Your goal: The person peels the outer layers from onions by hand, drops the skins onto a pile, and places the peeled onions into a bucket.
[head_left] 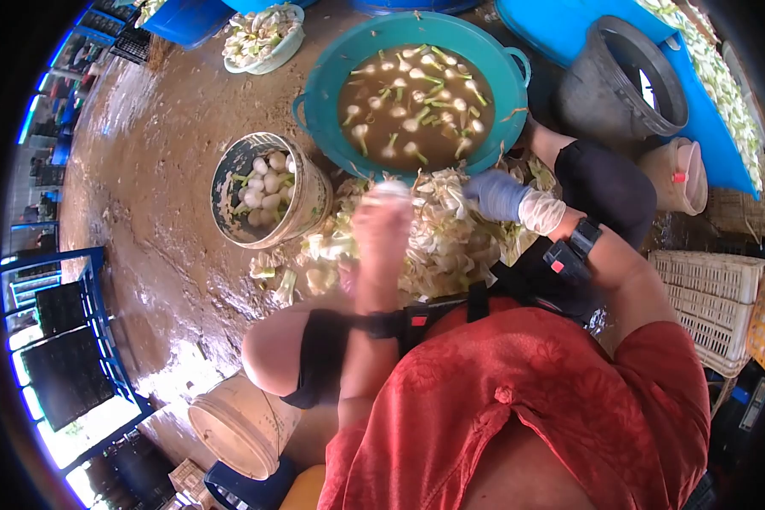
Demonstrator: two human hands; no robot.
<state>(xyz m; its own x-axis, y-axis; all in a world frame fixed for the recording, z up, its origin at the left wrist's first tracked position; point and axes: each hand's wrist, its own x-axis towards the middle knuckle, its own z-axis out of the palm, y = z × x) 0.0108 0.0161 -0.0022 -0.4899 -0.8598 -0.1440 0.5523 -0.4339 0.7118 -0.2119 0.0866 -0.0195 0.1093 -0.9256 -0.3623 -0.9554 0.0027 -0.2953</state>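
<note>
My bare left hand, smeared by motion, is raised over the heap of peelings. Its fingers are closed around what looks like a white garlic bulb. To the right is my right hand in a blue glove, its fingers curled, close above the peelings; whatever it grips is hidden. Pale, papery peelings and leaf ends lie piled between my legs. Ahead, a large green tub holds brown water with many trimmed white bulbs floating in it.
A bucket of cleaned bulbs stands on its side of the wet floor, at my left. Farther off is a bowl of bulbs. On the right are a black bucket, a blue sheet and white crates. A beige bucket is lower left.
</note>
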